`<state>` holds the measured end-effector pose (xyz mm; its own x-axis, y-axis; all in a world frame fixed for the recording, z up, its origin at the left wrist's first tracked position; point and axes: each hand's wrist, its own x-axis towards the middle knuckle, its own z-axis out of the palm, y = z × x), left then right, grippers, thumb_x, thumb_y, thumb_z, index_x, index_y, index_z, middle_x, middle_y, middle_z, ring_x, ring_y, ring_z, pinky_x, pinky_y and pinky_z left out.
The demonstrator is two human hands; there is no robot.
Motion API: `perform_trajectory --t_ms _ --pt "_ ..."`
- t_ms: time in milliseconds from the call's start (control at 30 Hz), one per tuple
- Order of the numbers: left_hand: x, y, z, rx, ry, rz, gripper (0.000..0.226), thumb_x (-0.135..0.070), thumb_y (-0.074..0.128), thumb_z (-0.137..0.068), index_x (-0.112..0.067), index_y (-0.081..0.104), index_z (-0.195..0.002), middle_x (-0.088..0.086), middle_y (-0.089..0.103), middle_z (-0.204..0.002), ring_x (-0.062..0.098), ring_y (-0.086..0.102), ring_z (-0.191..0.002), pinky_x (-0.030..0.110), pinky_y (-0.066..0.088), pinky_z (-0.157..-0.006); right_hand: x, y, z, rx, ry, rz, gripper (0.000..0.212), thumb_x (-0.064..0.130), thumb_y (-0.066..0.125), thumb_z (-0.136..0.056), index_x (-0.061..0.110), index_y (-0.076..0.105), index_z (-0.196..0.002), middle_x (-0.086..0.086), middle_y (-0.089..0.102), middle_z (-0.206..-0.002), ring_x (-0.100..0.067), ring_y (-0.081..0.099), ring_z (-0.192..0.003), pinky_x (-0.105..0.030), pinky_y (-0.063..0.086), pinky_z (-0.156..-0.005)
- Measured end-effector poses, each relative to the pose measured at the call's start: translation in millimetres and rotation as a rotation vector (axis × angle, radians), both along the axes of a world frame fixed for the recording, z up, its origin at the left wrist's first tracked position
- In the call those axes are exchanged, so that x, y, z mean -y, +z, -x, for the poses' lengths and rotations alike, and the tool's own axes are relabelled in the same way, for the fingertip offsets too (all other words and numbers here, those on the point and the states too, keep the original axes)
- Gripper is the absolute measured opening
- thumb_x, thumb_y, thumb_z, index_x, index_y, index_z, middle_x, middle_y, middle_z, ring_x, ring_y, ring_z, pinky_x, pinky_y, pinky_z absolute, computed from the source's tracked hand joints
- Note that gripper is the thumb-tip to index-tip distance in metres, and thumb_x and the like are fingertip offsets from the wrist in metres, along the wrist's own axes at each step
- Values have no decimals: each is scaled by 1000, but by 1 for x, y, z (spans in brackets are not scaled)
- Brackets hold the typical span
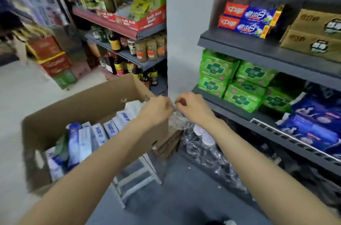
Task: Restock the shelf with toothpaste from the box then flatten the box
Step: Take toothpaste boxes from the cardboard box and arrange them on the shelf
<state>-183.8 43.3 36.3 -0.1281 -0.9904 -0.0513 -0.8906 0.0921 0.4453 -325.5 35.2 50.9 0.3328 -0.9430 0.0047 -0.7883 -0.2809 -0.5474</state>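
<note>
Both hands meet at the centre of the view, knuckles up and fingers curled inward: the left hand point(156, 109) and the right hand point(191, 107) each pinch a bit of crinkled clear plastic wrap point(176, 119) that hangs between them, the fingertips almost touching. The grip looks like a tearing or peeling hold, probably meant to open the film round a bundle of toothpaste so single cartons can go up; whether a pack is inside the film cannot be told, for the picture is blurred there. The forearms run in from five and seven o'clock, nearly straight, wrists level, converging over the far right corner of the cardboard box point(92, 99). That box sits open at nine o'clock from the hands, propped on a small step stool point(132, 178), likely to keep it within easy reach, and it holds many white-and-blue toothpaste cartons point(103, 132) standing on end. More loose clear film point(206, 151) lies heaped at five o'clock, low against the shelf unit. At one o'clock, on the upper shelf point(239, 46), two red-and-blue toothpaste boxes point(249, 20) lie stacked, with bare shelf in front. Green packs point(239, 81) fill the shelf at three o'clock.
</note>
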Motion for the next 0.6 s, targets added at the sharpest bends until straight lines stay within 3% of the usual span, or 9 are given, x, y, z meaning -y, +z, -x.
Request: perform_trajectory --t_ms 133,267,400,500,600 --pt "-5 -33 -74 -45 211 -75 23 -19 44 -92 -4 62 -91 12 67 -90 31 62 -83 37 51 -74 -2 -29 -76 -29 43 -87 20 14 51 -87 8 68 -95 -13 66 -96 -31 61 -89 -41 51 -76" --pt "-9 -59 -133 7 368 -182 16 -15 42 -89 -10 55 -82 14 61 -89 31 54 -79 32 45 -70 8 -63 -138 -33 95 -185 20 11 50 -86 10 68 -96 -11 67 -103 -29 60 -96 -33 49 -77" --pt "-5 -96 -196 46 449 -301 22 -14 47 -88 2 56 -101 23 60 -108 38 57 -100 37 46 -76 21 -96 -190 -39 146 -301 28 11 50 -89 5 60 -115 -17 63 -116 -31 55 -110 -34 46 -87" --pt "-10 -115 -238 122 475 -405 42 -19 51 -93 4 43 -126 24 44 -132 38 44 -123 40 40 -94 27 -118 -227 -77 216 -380 37 14 50 -92 2 49 -127 -21 58 -120 -35 53 -114 -35 43 -86" --pt "-20 -130 -280 227 507 -488 57 -26 51 -94 5 30 -137 23 35 -139 39 37 -128 41 34 -102 24 -137 -263 -101 284 -445 54 15 51 -93 6 33 -143 -20 49 -133 -33 49 -121 -36 43 -91"
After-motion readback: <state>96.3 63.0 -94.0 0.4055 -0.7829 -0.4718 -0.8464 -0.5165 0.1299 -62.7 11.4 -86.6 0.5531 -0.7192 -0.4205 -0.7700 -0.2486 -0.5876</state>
